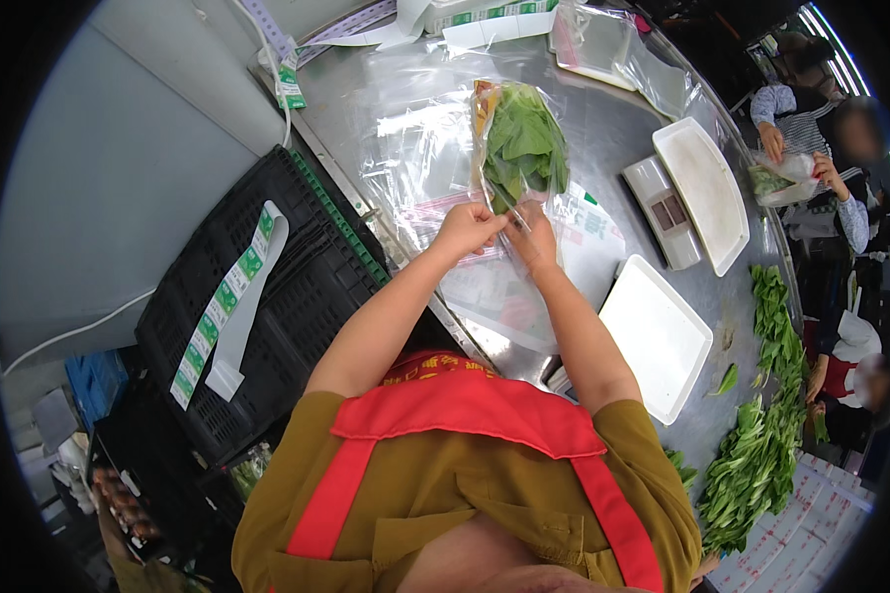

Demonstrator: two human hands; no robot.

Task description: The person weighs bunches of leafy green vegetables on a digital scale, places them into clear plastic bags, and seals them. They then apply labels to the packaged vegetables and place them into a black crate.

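Note:
A clear plastic bag (480,159) with a bunch of leafy greens (525,141) inside lies on the metal table in front of me. The leaves point away from me and the stems are at the near end. My left hand (469,228) pinches the bag's edge beside the stems. Close against it, my right hand (532,236) has its fingers bent at the bag's mouth, with clear film over its back and wrist. Whether this hand is inside the bag or under a loose flap, I cannot tell. Flat empty bags (423,163) are spread under and left of the filled one.
A scale (664,215) with a white tray (704,196) stands at right, near another white tray (656,337). Loose greens (756,445) are heaped farther right. Black crates (267,319) at left bear a label strip (226,300). Across the table a person (808,148) holds a bag.

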